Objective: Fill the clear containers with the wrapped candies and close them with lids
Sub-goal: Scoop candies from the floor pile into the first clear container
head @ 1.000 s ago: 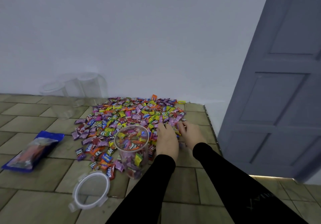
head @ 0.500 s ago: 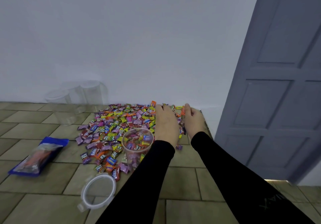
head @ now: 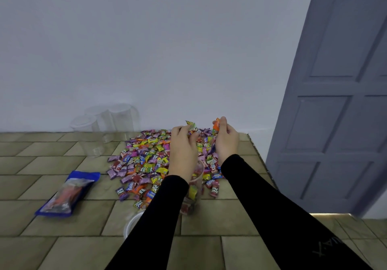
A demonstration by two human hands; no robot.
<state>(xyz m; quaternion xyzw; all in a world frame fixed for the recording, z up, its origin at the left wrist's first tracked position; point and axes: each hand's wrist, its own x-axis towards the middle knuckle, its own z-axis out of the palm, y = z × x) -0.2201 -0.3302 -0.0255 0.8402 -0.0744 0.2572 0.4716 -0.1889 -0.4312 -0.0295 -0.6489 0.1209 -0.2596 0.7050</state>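
Above the far floor edge by the wall | left hand (head: pixel 183 141) and right hand (head: pixel 226 137), flat on the candies (head: pixel 146 160) earlier, each grasped raised sweets | part-filled container (head: pixel 193 188) below wrists awaited drop.

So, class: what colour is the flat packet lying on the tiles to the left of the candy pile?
Blue, with a clear window; the packet shows in the head view.

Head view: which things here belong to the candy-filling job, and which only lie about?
Job: wrapped candies; partly filled clear container; its lid; empty clear containers; left hand; right hand.
Lying about: blue bag; grey door.
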